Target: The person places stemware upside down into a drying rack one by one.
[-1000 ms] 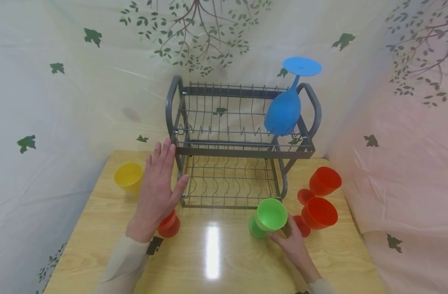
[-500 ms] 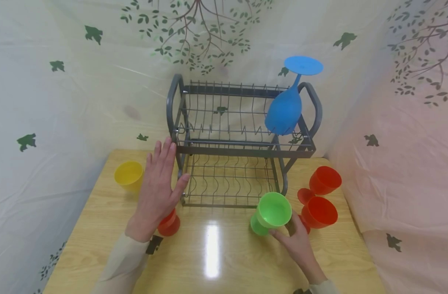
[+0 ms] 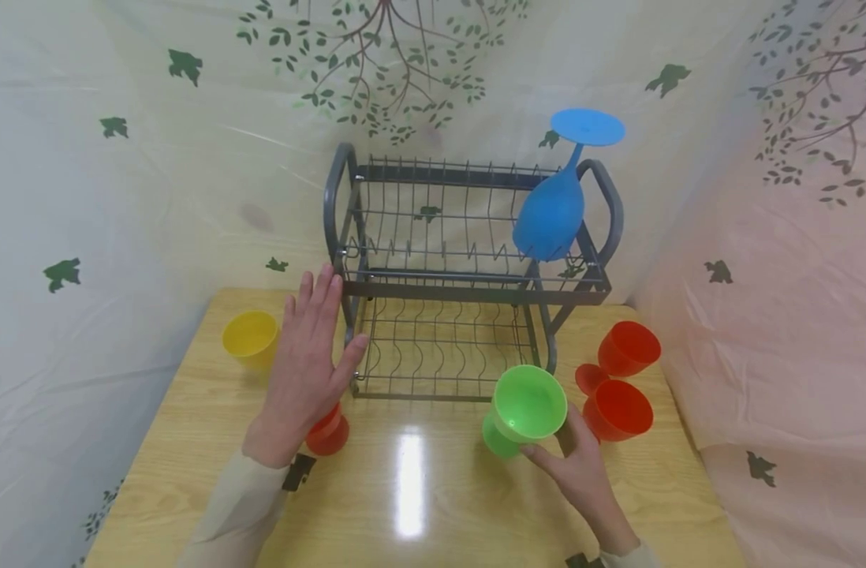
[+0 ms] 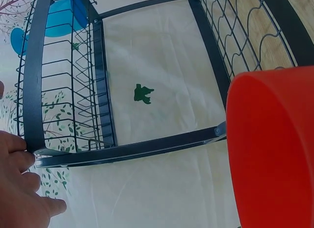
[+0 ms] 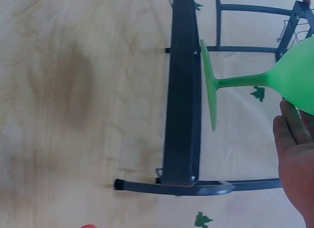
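My right hand (image 3: 582, 469) grips the bowl of a green plastic goblet (image 3: 528, 406), which is upright and lifted off the table in front of the rack's lower right corner. Its stem and round foot show in the right wrist view, with the foot (image 5: 209, 86) free of the table. My left hand (image 3: 298, 375) lies flat with straight fingers, fingertips at the left front corner of the two-tier dark dish rack (image 3: 468, 294). A blue goblet (image 3: 550, 221) leans upside down at the right end of the upper tier.
Two red goblets (image 3: 620, 410) stand to the right, close together. A yellow cup (image 3: 250, 335) is left of my left hand. Another red goblet (image 3: 329, 436) stands partly hidden beneath my left wrist. Its red bowl (image 4: 274, 144) looms large in the left wrist view.
The green goblet has risen slightly in my right hand, its bowl looking larger and nearer the camera. My left hand stays in place at the rack.
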Tool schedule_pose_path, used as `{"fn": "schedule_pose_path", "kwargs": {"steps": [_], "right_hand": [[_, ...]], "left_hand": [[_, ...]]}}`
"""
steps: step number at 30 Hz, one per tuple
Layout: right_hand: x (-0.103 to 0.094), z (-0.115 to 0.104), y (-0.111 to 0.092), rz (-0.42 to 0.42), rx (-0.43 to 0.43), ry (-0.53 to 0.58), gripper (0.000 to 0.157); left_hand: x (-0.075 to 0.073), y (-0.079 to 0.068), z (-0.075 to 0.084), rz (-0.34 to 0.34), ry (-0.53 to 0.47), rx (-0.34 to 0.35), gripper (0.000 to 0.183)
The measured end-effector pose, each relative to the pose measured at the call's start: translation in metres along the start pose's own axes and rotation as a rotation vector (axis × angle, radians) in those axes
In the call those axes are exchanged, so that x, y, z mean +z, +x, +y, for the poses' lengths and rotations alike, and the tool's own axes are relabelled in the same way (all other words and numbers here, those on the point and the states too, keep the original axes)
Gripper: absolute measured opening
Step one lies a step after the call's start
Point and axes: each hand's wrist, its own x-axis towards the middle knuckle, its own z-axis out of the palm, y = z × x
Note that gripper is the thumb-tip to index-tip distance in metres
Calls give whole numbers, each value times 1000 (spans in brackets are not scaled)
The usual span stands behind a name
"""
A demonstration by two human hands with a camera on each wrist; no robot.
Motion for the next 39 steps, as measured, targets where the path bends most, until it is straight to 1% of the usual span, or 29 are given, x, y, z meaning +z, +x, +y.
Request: {"fn": "schedule_pose_path", "kwargs": {"steps": [8, 12, 18, 22, 25, 26, 31, 34, 36, 39], "right_hand": [[6, -16, 5, -36, -62, 35, 88], [9, -20, 8, -55, -77, 33, 89], [15, -25, 12, -65, -85, 22, 90], [19, -28, 16, -75, -104, 21, 89], [22, -30, 19, -91, -128, 17, 89], [23, -30, 20, -95, -136, 17, 88], [30, -34, 25, -103, -159, 23, 87], [35, -36, 28, -109, -174, 17, 87], [38, -38, 30, -109, -188, -2, 86], [42, -41, 32, -105, -201, -56, 85]], "left_hand": [[0, -2, 0, -14, -5, -3, 80], [0, -4, 1, 0, -15, -1, 80], [5, -11, 4, 78, -65, 7, 79], [9, -15, 8, 149, -99, 55, 75], [12, -18, 13, 180, -129, 86, 72], [13, -20, 15, 181, -143, 86, 71], [18, -28, 22, 154, -236, 59, 68], [22, -35, 25, 127, -315, 52, 68], [24, -40, 26, 97, -384, 46, 69], [26, -47, 29, 21, -479, -5, 66]]}}
